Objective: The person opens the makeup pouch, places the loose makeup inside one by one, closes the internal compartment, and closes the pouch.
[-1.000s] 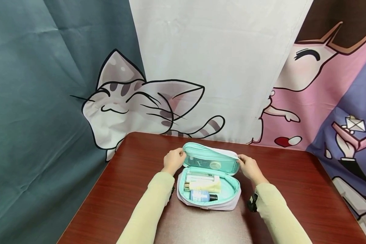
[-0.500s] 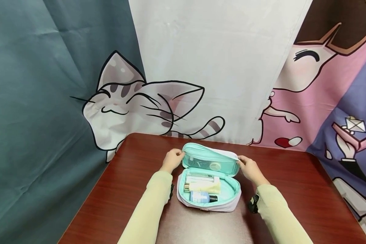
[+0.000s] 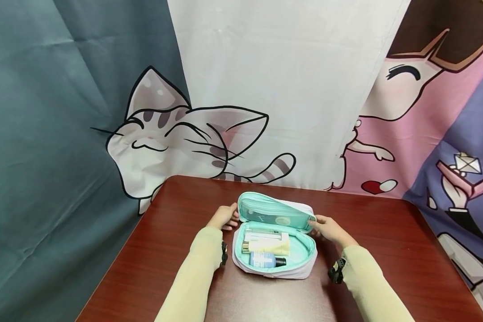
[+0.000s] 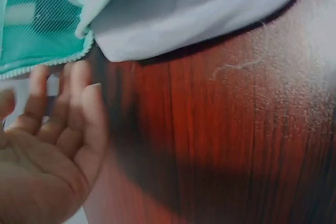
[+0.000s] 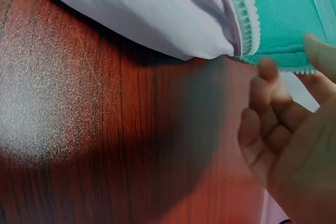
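Note:
A lilac toiletry bag (image 3: 303, 270) with a mint-green lining lies unzipped on the table, its mesh-lined lid (image 3: 261, 218) folded back toward the wall. Inside the base are a blue bottle with a black cap (image 3: 262, 260), a cream-coloured tube with a gold cap (image 3: 269, 247) and a clear container (image 3: 261, 235). My left hand (image 3: 224, 217) is at the lid's left edge, fingers loosely extended by the zipper teeth (image 4: 52, 67). On the other side my right hand (image 3: 328, 227) holds the lid's right corner, thumb over the mesh and fingers at its edge.
The bag stands on a reddish-brown wooden table (image 3: 165, 264). A printed cloth (image 3: 306, 89) with a cartoon cat hangs behind the table's far edge. In the lid's mesh pocket a round white item (image 3: 282, 220) shows through.
The lid has tipped further back and lower. My left hand has loosened its pinch on the lid's corner and dropped slightly left; my right hand has come down with the lid.

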Demonstrator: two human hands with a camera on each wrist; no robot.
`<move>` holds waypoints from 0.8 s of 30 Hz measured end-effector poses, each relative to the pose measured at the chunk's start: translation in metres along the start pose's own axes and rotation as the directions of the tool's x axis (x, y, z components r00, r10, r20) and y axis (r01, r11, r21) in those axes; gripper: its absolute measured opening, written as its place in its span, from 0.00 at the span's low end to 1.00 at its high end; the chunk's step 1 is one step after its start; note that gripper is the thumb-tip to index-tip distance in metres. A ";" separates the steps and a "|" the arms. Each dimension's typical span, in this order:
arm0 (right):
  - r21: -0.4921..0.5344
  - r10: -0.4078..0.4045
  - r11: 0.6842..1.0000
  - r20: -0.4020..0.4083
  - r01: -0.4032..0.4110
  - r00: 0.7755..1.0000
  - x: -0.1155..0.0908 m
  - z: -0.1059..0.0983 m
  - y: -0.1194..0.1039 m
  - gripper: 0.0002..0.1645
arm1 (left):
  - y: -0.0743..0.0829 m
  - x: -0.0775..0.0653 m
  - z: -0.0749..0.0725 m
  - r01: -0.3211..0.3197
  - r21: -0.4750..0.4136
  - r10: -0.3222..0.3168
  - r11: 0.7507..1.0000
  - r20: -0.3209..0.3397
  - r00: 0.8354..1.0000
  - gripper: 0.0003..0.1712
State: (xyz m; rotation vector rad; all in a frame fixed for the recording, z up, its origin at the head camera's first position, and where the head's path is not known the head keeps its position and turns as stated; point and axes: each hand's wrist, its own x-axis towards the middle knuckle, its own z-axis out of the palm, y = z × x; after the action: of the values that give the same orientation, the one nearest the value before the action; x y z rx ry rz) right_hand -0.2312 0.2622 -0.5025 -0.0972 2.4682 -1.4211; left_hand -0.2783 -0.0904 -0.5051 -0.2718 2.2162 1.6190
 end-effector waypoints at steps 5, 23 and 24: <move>0.075 0.034 0.996 0.057 -0.038 0.998 -0.001 0.001 0.000 0.16 | -0.003 -0.002 -0.003 0.109 -0.038 -0.108 0.993 0.043 0.993 0.34; 0.225 0.049 0.973 0.025 -0.053 0.998 -0.008 -0.006 -0.008 0.25 | -0.001 0.003 -0.013 0.043 -0.126 -0.034 0.991 0.080 0.996 0.19; 0.188 0.045 0.981 0.008 -0.046 0.999 -0.008 -0.006 -0.009 0.25 | 0.000 0.003 -0.014 0.040 -0.117 -0.029 0.992 0.093 0.995 0.19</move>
State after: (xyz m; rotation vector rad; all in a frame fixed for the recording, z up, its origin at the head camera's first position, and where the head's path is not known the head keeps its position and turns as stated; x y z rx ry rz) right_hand -0.2259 0.2640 -0.4899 -0.0034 2.3036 -1.6234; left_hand -0.2839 -0.1039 -0.5026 -0.2616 2.0410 1.7129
